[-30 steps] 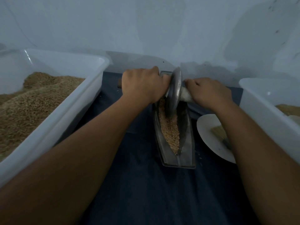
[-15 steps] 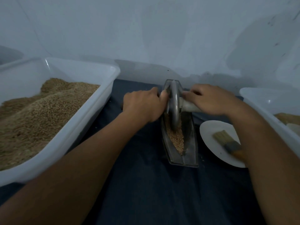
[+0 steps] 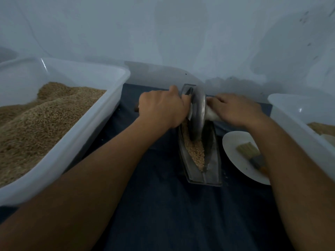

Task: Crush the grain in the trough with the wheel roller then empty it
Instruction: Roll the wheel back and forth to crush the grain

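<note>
A narrow metal trough (image 3: 213, 175) lies lengthwise on the dark cloth, pointing away from me. Tan grain (image 3: 197, 153) fills its groove. The metal wheel roller (image 3: 198, 115) stands upright in the far half of the trough, its rim down in the grain. My left hand (image 3: 161, 108) grips the roller's handle on the left side of the wheel; that handle is mostly hidden under the fist. My right hand (image 3: 235, 109) grips the pale handle on the right side.
A large white tub (image 3: 76, 142) heaped with grain stands at the left. Another white tub (image 3: 297, 127) with a little grain sits at the right. A white plate (image 3: 233, 158) holding a brush (image 3: 252, 154) lies beside the trough. A wall rises close behind.
The wheel rolled toward me along the trough, then back to the far half. Both hands kept their grip on the handles. The head camera shifted slightly.
</note>
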A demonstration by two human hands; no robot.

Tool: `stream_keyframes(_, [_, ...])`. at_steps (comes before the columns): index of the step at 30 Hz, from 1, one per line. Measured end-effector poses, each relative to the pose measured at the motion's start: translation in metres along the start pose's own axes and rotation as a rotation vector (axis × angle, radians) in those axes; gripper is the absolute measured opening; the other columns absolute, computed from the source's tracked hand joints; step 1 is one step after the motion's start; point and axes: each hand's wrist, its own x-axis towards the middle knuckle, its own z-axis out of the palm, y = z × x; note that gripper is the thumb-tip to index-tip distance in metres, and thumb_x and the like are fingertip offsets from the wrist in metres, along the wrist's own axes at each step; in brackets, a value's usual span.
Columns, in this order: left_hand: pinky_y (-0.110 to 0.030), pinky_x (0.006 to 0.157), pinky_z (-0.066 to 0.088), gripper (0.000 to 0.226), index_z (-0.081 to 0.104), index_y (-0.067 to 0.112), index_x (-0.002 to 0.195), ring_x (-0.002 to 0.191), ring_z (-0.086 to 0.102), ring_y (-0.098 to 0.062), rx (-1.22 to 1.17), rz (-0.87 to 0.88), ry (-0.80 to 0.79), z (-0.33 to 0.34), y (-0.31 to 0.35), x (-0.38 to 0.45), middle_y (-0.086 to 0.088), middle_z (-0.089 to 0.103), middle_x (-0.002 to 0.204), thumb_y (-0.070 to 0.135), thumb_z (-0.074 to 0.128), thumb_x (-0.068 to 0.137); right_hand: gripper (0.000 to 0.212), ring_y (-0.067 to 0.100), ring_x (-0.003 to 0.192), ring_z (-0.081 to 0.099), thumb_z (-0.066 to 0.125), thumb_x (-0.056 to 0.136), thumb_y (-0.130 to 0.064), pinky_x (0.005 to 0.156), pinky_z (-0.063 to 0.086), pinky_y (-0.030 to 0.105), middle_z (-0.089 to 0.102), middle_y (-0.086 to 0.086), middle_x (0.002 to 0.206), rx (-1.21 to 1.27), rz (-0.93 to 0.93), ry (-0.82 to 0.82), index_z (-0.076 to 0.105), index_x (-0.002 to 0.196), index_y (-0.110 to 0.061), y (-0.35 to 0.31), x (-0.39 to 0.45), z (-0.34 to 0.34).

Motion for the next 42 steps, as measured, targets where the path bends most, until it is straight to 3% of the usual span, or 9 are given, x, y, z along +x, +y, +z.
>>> stream_keyframes(3, [-0.038,0.063,0.034,0.039,0.04,0.021,0.088,0.063,0.042,-0.025,0.036,0.003,0.031,0.003,0.004,0.01,-0.008,0.053,0.078,0.053,0.02,0.095,0.084,0.028,0.089,0.058,0.006,0.072,-0.076,0.079,0.049,0.039,0.065,0.007,0.11,0.032,0.033,-0.042,0.065,0.107,-0.027,0.004,0.004,0.002])
stream_keyframes(6, [-0.038,0.064,0.03,0.046,0.043,0.02,0.092,0.074,0.044,-0.027,0.038,0.005,-0.002,0.005,0.003,0.026,-0.012,0.062,0.095,0.059,0.02,0.095,0.078,0.027,0.087,0.055,0.009,0.076,-0.071,0.079,0.048,0.039,0.065,0.007,0.112,0.035,0.053,-0.053,0.065,0.108,-0.027,0.006,0.012,0.005])
stream_keyframes(13, [-0.033,0.056,0.021,0.045,0.046,0.021,0.09,0.065,0.038,-0.022,0.042,-0.015,0.026,0.011,0.005,0.045,-0.003,0.046,0.079,0.06,0.023,0.093,0.077,0.026,0.092,0.053,0.009,0.069,-0.07,0.082,0.046,0.04,0.061,0.006,0.109,0.075,0.074,-0.113,0.063,0.1,-0.024,0.01,0.038,0.006])
stream_keyframes(17, [-0.037,0.067,0.026,0.046,0.054,0.022,0.096,0.076,0.042,-0.025,0.053,-0.011,0.024,0.011,0.006,0.058,-0.01,0.064,0.101,0.057,0.024,0.093,0.081,0.028,0.104,0.053,0.007,0.065,-0.068,0.091,0.044,0.042,0.059,0.007,0.12,0.039,0.023,-0.209,0.062,0.108,-0.025,0.009,0.05,0.007])
stream_keyframes(23, [-0.032,0.052,0.017,0.044,0.05,0.021,0.083,0.059,0.038,-0.021,0.082,-0.004,0.091,0.014,0.008,0.054,0.001,0.036,0.064,0.055,0.024,0.093,0.07,0.03,0.105,0.054,0.009,0.07,-0.063,0.094,0.045,0.046,0.059,0.009,0.12,0.028,0.035,-0.211,0.06,0.101,-0.027,0.009,0.051,0.006])
stream_keyframes(27, [-0.032,0.052,0.018,0.044,0.051,0.02,0.083,0.059,0.038,-0.021,0.092,0.0,0.104,0.014,0.01,0.048,0.0,0.036,0.064,0.053,0.024,0.094,0.054,0.027,0.095,0.053,0.012,0.079,-0.057,0.081,0.043,0.041,0.059,0.005,0.11,0.036,0.047,-0.183,0.055,0.087,-0.026,0.012,0.043,0.009])
stream_keyframes(31, [-0.03,0.05,0.015,0.047,0.049,0.02,0.08,0.053,0.033,-0.019,0.089,0.001,0.117,0.012,0.009,0.04,0.001,0.035,0.061,0.055,0.023,0.095,0.06,0.016,0.076,0.051,0.015,0.085,-0.06,0.065,0.037,0.034,0.059,0.002,0.097,0.062,0.09,-0.123,0.061,0.089,-0.023,0.015,0.036,0.013])
stream_keyframes(38, [-0.03,0.05,0.018,0.049,0.047,0.019,0.081,0.054,0.034,-0.021,0.089,0.013,0.114,0.01,0.007,0.019,-0.001,0.037,0.061,0.057,0.019,0.095,0.059,0.011,0.067,0.045,0.015,0.085,-0.063,0.055,0.026,0.03,0.054,-0.008,0.078,0.005,0.12,-0.018,0.059,0.079,-0.025,0.007,0.013,0.012])
stream_keyframes(42, [-0.032,0.051,0.018,0.045,0.045,0.019,0.078,0.05,0.032,-0.02,0.102,0.02,0.138,0.007,0.007,0.009,-0.001,0.038,0.059,0.053,0.02,0.094,0.061,0.016,0.066,0.046,0.015,0.086,-0.063,0.056,0.028,0.031,0.052,0.0,0.079,-0.012,0.1,0.004,0.061,0.081,-0.023,0.002,0.001,0.01])
